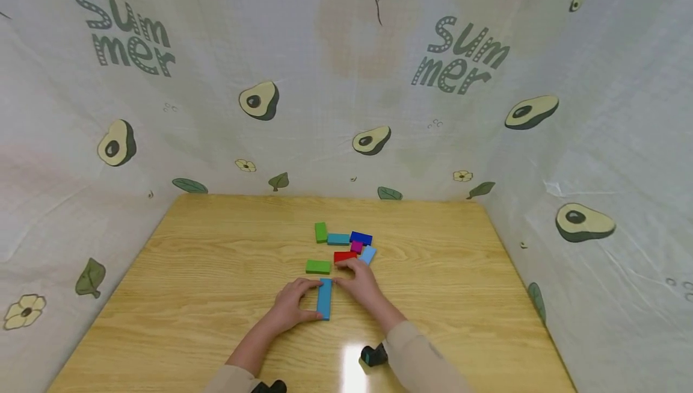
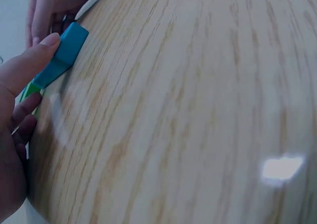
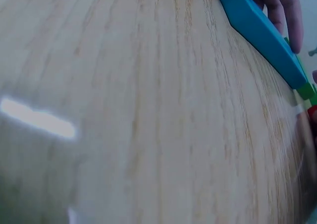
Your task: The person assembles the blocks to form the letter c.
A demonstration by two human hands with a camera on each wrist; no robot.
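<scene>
My left hand (image 1: 292,306) holds a long blue block (image 1: 324,300) lengthwise, thumb at its near end and fingers at its far end. The left wrist view shows the thumb against the blue block (image 2: 64,55). My right hand (image 1: 360,281) has its thumb by the far right corner of that block. Its fingers reach over the front of a red block (image 1: 344,256). A green block (image 1: 318,267) lies crosswise just beyond the blue one. In the right wrist view, the blue block (image 3: 262,33) slants up beneath the left fingers, and the right hand is mostly out of frame.
Behind the red block lie a magenta block (image 1: 357,247), a dark blue block (image 1: 361,238), a light blue block (image 1: 368,254), a teal block (image 1: 338,239) and another green block (image 1: 320,232). A printed cloth (image 1: 325,170) surrounds the wooden table (image 1: 227,242) at its back and sides.
</scene>
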